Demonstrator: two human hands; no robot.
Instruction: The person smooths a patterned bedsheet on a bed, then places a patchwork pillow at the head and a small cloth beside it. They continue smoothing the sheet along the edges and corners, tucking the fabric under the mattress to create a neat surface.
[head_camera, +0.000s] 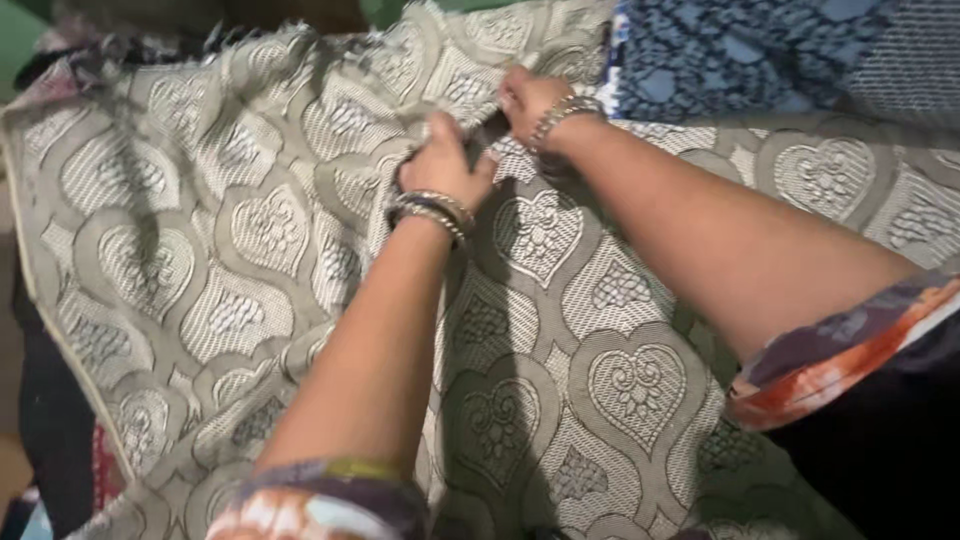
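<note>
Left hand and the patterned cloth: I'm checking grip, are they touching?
Touching. The head view shows the left hand pinching a fold of the grey patterned cloth.

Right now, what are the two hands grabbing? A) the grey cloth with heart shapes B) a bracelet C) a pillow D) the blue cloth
A: the left hand and right hand both pinch a fold of the grey cloth; the blue cloth lies untouched beyond them.

A large woven cloth (250, 240) in beige and grey-green, patterned with repeating heart-shaped medallions, lay spread wide and rumpled. Near its upper middle it was bunched into a raised fold; its left edge ran pale and straight.
</note>
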